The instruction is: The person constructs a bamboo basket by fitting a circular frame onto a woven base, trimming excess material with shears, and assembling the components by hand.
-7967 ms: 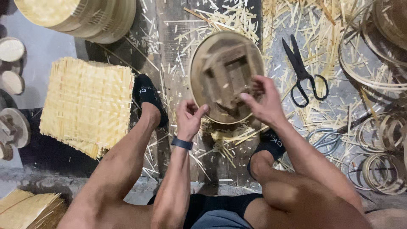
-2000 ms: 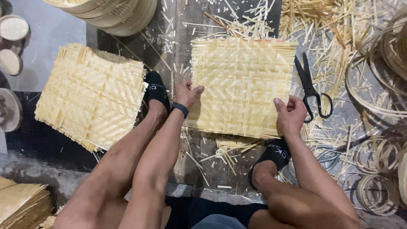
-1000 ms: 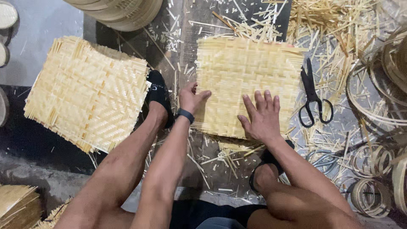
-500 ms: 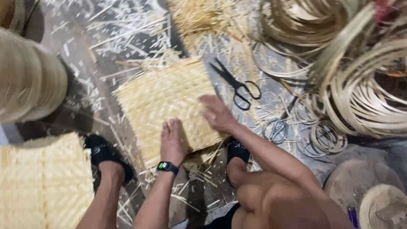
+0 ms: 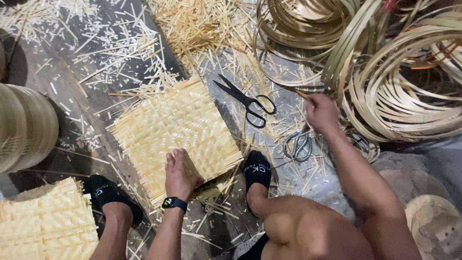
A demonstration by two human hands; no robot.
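A square woven bamboo mat lies on the floor between my feet. My left hand, with a dark wristwatch, presses flat on the mat's near edge. My right hand reaches out to the right and its fingers close on a thin bamboo strip at the edge of a big pile of bamboo hoops. Black scissors lie shut on the floor between the mat and my right hand.
A second woven mat lies at the lower left. A stack of round woven pieces stands at the left edge. Bamboo offcuts litter the floor. Small coiled rings lie by my right foot. A round wooden piece sits at the lower right.
My right hand has left the mat and reached right to the hoop pile. My left hand stays on the mat. The view has swung toward the right.
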